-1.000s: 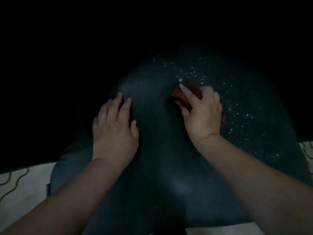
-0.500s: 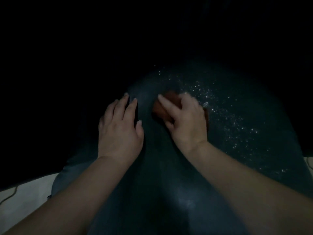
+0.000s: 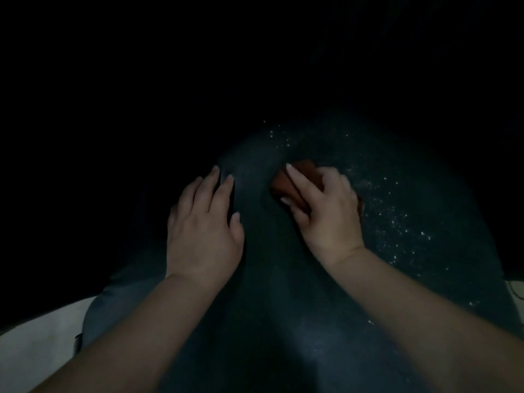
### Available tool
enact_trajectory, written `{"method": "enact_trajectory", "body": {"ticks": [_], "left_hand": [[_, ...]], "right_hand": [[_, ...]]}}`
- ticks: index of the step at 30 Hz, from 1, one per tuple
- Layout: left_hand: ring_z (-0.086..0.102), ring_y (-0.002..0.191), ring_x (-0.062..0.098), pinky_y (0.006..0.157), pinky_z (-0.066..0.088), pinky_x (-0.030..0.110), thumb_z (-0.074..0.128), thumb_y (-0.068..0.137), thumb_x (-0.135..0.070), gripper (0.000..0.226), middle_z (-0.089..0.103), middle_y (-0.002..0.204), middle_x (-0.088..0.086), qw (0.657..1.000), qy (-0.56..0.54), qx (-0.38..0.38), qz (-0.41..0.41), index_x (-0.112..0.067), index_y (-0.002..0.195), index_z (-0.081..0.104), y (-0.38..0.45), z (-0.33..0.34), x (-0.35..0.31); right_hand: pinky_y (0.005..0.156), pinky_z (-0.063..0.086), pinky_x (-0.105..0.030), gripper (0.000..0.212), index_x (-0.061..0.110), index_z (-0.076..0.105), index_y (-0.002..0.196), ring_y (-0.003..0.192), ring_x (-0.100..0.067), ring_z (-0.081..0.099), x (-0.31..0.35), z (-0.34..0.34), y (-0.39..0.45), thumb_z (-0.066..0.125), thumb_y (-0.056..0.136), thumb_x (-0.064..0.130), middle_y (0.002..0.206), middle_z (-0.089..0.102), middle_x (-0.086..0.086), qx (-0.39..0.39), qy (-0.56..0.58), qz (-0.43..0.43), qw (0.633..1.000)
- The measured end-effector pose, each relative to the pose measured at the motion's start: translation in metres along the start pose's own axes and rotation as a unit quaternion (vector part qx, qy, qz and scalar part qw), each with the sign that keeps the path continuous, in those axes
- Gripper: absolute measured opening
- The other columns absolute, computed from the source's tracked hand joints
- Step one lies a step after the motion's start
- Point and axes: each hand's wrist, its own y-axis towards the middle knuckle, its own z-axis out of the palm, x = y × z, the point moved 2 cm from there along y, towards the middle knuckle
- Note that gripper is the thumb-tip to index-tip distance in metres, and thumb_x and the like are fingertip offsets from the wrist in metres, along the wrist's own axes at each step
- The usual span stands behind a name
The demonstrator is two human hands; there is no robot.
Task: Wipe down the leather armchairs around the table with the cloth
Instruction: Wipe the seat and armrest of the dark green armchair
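The scene is very dark. A dark leather armchair (image 3: pixel 272 279) fills the middle of the head view, its rounded surface dotted with small white specks to the right. My right hand (image 3: pixel 326 217) grips a folded reddish-brown cloth (image 3: pixel 303 173) and holds it against the leather. My left hand (image 3: pixel 202 225) lies flat on the leather beside it, fingers straight and spread a little. The two hands are a short gap apart.
A pale floor (image 3: pixel 37 344) shows at the lower left, and a sliver of pale floor (image 3: pixel 516 293) shows at the right edge. Everything above and to the left of the chair is black and unreadable.
My right hand slid the cloth left along the leather toward my left hand, then a little forward again. The left hand stayed flat in about the same spot.
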Motion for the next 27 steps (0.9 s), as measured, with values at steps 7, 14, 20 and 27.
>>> {"method": "enact_trajectory", "body": {"ticks": [7, 14, 20, 27], "left_hand": [[0.031, 0.135, 0.027, 0.105, 0.034, 0.049, 0.057, 0.087, -0.026, 0.057, 0.036, 0.151, 0.005, 1.0, 0.005, -0.001, 0.002, -0.015, 0.142, 0.043, 0.002, 0.002, 0.001], [0.029, 0.137, 0.026, 0.106, 0.032, 0.047, 0.055, 0.089, -0.026, 0.058, 0.033, 0.153, 0.004, 1.0, 0.001, 0.009, -0.004, -0.016, 0.144, 0.041, 0.002, 0.0, 0.001], [0.02, 0.141, 0.022, 0.109, 0.027, 0.045, 0.049, 0.093, -0.034, 0.06, 0.022, 0.158, 0.0, 0.999, 0.02, 0.032, 0.002, -0.019, 0.148, 0.031, 0.004, 0.001, 0.0], [0.004, 0.145, 0.018, 0.114, 0.017, 0.041, 0.034, 0.095, -0.051, 0.067, 0.003, 0.161, -0.003, 0.997, 0.05, 0.059, 0.016, -0.024, 0.153, 0.012, 0.011, 0.003, 0.001]], "right_hand": [[0.1, 0.034, -0.041, 0.051, 0.026, 0.047, 0.143, 0.113, -0.033, 0.039, -0.009, 0.009, 0.063, 0.057, 0.094, 0.037, 0.126, 0.041, -0.015, -0.055, -0.014, 0.151, 0.987], [0.092, 0.044, -0.05, 0.054, 0.023, 0.053, 0.139, 0.107, -0.039, 0.047, -0.003, 0.005, 0.03, 0.069, 0.088, 0.025, 0.12, 0.049, -0.021, -0.009, -0.004, 0.014, 1.0], [0.097, 0.031, -0.032, 0.045, 0.023, 0.051, 0.137, 0.117, -0.032, 0.04, 0.0, 0.017, 0.107, 0.057, 0.095, 0.037, 0.134, 0.038, -0.014, -0.048, 0.02, 0.154, 0.987], [0.089, 0.046, -0.051, 0.049, 0.022, 0.057, 0.135, 0.105, -0.04, 0.049, 0.007, 0.007, 0.044, 0.068, 0.088, 0.027, 0.119, 0.051, -0.021, 0.006, 0.014, -0.037, 0.999]]}}
